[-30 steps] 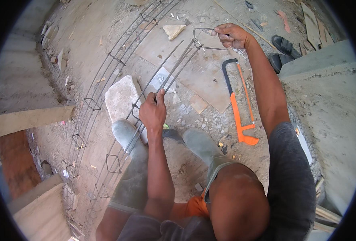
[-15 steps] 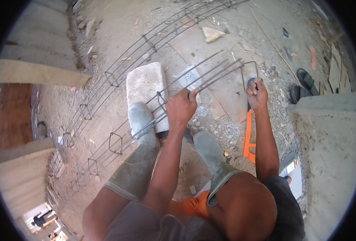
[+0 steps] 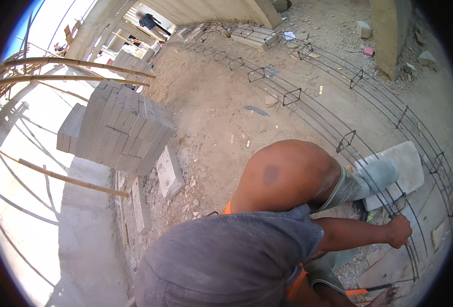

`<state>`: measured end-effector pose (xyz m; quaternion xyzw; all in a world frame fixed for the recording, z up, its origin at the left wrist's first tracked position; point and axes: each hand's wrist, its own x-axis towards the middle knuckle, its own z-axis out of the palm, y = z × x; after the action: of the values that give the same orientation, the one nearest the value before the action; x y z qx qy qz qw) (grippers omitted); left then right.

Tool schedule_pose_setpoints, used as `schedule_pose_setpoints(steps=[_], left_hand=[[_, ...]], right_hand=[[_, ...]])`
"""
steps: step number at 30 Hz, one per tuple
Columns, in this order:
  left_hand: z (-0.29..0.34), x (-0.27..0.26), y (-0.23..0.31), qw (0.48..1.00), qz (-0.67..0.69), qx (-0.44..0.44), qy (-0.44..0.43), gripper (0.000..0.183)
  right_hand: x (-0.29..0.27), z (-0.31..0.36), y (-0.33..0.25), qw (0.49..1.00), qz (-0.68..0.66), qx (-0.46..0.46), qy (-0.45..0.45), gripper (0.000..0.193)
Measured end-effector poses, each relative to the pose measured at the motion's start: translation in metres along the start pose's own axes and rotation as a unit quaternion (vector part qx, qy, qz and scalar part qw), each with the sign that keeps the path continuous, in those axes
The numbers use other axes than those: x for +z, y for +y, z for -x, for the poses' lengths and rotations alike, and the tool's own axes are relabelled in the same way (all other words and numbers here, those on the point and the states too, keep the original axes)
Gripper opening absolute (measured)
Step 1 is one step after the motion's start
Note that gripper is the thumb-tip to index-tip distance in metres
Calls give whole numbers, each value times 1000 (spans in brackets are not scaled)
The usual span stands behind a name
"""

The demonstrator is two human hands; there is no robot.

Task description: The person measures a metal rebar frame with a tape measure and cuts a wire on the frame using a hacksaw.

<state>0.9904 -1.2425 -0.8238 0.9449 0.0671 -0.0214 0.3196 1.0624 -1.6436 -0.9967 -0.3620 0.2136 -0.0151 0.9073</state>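
Note:
My left hand [image 3: 400,231] is closed in a fist around the long bars of a rebar cage [image 3: 318,121], near its right end. The cage is made of thin dark bars tied with square stirrups. Under it lies a pale block [image 3: 409,161], where my rubber boot [image 3: 382,173] rests beside the bars. At the lower right rim my right hand [image 3: 384,298] is dim and partly cut off. Its fingers look curled, but what they hold is unclear. Right beside it is a hacksaw [image 3: 357,292] with an orange handle, mostly hidden.
A second rebar cage [image 3: 377,82] curves along the far right. Stacked grey blocks [image 3: 119,125] stand at the left, near bamboo poles [image 3: 78,180] leaning by a pale wall. Far back is another person [image 3: 148,21]. Concrete columns [image 3: 385,38] rise at the upper right.
My view has swung left, so my hands and the cage now sit at the right side. My left hand stays on the bars; my right hand has shifted to the lower rim.

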Motion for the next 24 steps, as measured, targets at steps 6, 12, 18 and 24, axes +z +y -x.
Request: schedule_pose_setpoints(steps=[6, 12, 18, 24], left_hand=[[-12, 8, 1, 1000, 10, -4, 15, 36], [0, 3, 1, 999, 23, 10, 45, 37], [6, -1, -6, 999, 15, 16, 42, 38], [-11, -43, -23, 998, 13, -26, -58, 41]], right_hand=[[51, 17, -81, 827, 520, -108, -181, 42], [17, 5, -32, 919, -48, 130, -370, 43], [82, 93, -11, 976, -27, 136, -169, 59], [137, 71, 14, 940, 160, 217, -210, 65]])
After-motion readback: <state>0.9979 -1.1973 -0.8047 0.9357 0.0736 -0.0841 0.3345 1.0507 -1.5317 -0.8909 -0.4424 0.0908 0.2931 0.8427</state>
